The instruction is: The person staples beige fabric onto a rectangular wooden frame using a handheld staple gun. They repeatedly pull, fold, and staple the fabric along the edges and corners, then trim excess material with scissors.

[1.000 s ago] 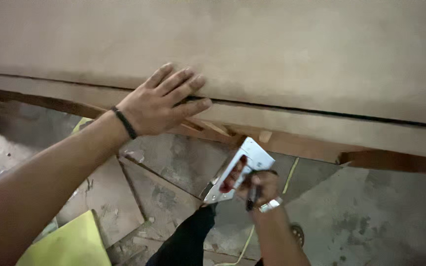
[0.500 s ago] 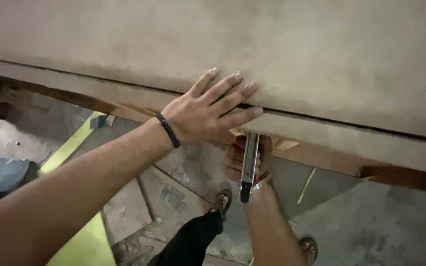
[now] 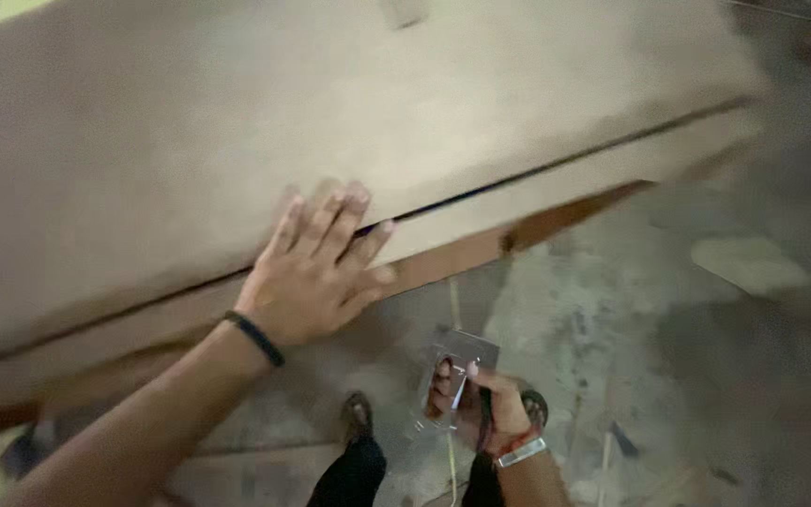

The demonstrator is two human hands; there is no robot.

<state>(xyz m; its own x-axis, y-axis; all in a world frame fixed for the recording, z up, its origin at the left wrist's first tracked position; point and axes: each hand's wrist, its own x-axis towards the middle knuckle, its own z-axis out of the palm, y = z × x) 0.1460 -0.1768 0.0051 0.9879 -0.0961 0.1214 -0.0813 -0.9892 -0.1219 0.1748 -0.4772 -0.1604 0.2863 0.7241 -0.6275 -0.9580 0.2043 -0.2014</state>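
Brown fibreboard panel (image 3: 237, 141) fills the upper view, its lower edge overhanging bare concrete floor (image 3: 668, 376), where the left hand (image 3: 316, 272) presses flat with fingers spread across the seam and the right hand (image 3: 481, 408) grips a metal staple gun (image 3: 452, 376) below, well apart.

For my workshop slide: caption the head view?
Left hand flat on board; right hand holds metal staple gun below.

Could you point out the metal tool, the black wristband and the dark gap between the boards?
metal tool (image 3: 457, 366), head view, its flat silver body.
black wristband (image 3: 253, 338), head view, band on left wrist.
dark gap (image 3: 518, 178), head view, line between boards.
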